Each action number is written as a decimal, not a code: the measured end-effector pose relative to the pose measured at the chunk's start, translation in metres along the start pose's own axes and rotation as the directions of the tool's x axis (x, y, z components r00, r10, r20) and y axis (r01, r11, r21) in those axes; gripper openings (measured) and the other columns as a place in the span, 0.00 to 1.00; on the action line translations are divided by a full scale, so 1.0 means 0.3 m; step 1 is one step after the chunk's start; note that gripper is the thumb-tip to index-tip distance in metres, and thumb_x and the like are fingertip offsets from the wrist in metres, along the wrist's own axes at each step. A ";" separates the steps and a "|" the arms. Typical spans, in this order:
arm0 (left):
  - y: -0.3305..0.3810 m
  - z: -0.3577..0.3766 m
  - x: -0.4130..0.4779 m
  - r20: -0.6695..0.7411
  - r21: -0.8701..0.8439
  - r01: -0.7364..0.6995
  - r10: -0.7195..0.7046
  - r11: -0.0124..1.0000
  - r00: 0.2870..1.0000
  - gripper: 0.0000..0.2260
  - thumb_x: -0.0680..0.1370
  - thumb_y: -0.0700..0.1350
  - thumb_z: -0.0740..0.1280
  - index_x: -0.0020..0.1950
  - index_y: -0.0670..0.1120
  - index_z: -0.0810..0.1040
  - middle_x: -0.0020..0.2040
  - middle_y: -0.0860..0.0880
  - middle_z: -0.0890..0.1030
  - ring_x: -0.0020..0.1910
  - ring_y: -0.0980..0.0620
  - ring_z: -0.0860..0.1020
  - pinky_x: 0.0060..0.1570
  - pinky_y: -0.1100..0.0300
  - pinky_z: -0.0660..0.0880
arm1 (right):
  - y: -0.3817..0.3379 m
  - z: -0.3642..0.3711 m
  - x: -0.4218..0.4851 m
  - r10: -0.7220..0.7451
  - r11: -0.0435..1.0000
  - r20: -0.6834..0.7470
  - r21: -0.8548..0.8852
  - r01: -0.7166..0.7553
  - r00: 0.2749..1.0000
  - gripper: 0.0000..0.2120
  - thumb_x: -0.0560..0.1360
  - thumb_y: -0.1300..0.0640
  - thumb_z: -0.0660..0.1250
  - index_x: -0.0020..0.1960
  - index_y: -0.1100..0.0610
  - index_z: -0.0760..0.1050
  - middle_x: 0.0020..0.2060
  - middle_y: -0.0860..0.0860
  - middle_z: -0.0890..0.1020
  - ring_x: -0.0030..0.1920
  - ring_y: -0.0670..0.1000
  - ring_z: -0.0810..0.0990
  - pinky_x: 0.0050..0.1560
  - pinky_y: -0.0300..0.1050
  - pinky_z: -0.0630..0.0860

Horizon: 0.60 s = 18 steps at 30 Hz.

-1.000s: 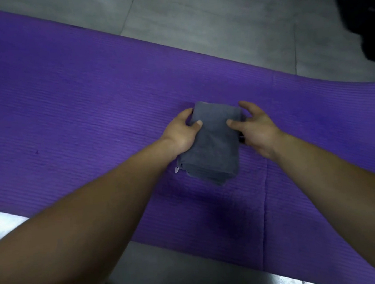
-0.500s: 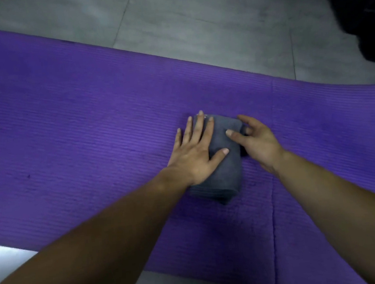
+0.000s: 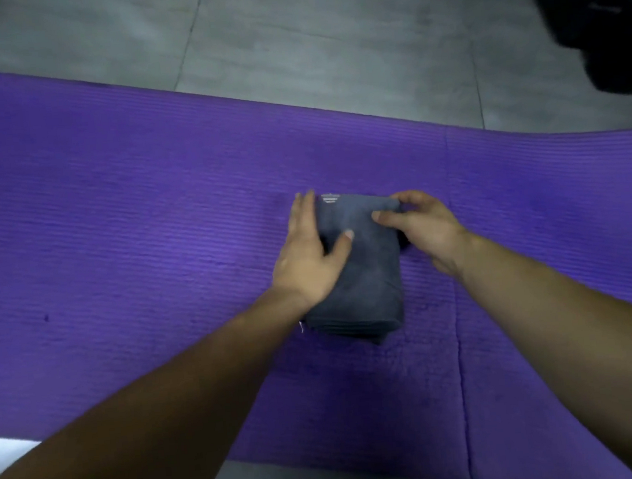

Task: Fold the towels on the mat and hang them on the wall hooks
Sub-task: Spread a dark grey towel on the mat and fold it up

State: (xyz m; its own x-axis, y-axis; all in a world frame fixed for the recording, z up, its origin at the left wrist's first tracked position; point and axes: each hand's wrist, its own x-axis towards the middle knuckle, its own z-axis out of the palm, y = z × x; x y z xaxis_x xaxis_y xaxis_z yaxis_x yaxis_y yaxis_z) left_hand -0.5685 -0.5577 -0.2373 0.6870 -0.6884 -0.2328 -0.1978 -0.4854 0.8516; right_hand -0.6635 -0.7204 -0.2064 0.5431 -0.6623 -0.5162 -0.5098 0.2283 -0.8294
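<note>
Since the dark grey folded terry towel lies as a compact stacked rectangle on the purple ribbed foam mat, both hands look set to square it for lifting (my judgement). The left hand lies straight-fingered along its left edge, thumb on top, with no closed grip. The right hand pinches the far right corner. The towel sits flat between them.

The top and right edges are cutting off a dark object, and it is blurring too much for me to name. The right hand is curling round the far corner of the towel, hiding its fingertips from me. The left hand is covering the towel's left side. A small tag is showing too small to read. The mat is running out of view on both sides.
</note>
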 end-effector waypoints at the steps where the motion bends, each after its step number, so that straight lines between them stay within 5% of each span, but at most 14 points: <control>1: 0.012 -0.022 0.001 -0.056 -0.092 0.100 -0.105 0.991 0.993 0.35 0.79 0.56 0.67 0.80 0.50 0.54 0.74 0.49 0.69 0.73 0.53 0.68 0.71 0.58 0.66 | -0.006 0.005 -0.023 -0.010 1.000 -0.017 0.030 0.011 1.000 0.14 0.72 0.66 0.74 0.56 0.59 0.76 0.41 0.53 0.83 0.38 0.46 0.82 0.38 0.37 0.78; 3: 0.053 -0.077 -0.006 -0.092 -0.200 0.259 -0.281 0.945 0.955 0.28 0.80 0.55 0.66 0.76 0.49 0.61 0.57 0.53 0.79 0.60 0.50 0.78 0.62 0.59 0.72 | -0.024 0.019 -0.084 -0.035 0.995 -0.041 0.096 0.039 0.999 0.17 0.72 0.69 0.73 0.56 0.58 0.74 0.43 0.54 0.83 0.37 0.45 0.83 0.39 0.37 0.78; 8: 0.160 -0.278 -0.113 -0.079 -0.124 0.240 -0.251 0.963 0.965 0.17 0.81 0.50 0.66 0.68 0.46 0.70 0.39 0.57 0.74 0.37 0.61 0.74 0.45 0.61 0.71 | -0.149 0.032 -0.314 -0.077 0.993 -0.111 0.079 0.086 0.991 0.20 0.70 0.69 0.75 0.56 0.54 0.73 0.47 0.59 0.84 0.43 0.49 0.83 0.44 0.41 0.80; 12: 0.281 -0.487 -0.243 -0.050 -0.020 0.226 -0.227 0.974 0.973 0.19 0.79 0.50 0.68 0.68 0.45 0.72 0.48 0.45 0.80 0.52 0.46 0.80 0.58 0.53 0.74 | -0.313 0.046 -0.569 -0.162 0.985 -0.126 -0.077 0.153 0.979 0.19 0.71 0.69 0.75 0.58 0.57 0.73 0.46 0.54 0.84 0.43 0.42 0.82 0.48 0.36 0.79; 18: 0.656 -0.885 -0.382 0.039 0.330 0.067 -0.084 0.942 0.996 0.21 0.78 0.53 0.66 0.69 0.47 0.74 0.64 0.46 0.77 0.60 0.44 0.78 0.61 0.48 0.75 | -0.703 0.035 -0.909 -0.216 0.966 -0.182 -0.184 0.183 0.959 0.21 0.71 0.66 0.74 0.57 0.47 0.73 0.49 0.40 0.81 0.49 0.38 0.81 0.46 0.31 0.75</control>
State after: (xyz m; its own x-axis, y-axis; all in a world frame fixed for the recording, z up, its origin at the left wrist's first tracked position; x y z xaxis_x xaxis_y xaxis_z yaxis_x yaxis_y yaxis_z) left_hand -0.5006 -0.4312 0.0817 0.6737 -0.6652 -0.3217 -0.3708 -0.6809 0.6316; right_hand -0.6971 -0.5804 0.1069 0.5097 -0.8146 -0.2768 -0.5159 -0.0320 -0.8560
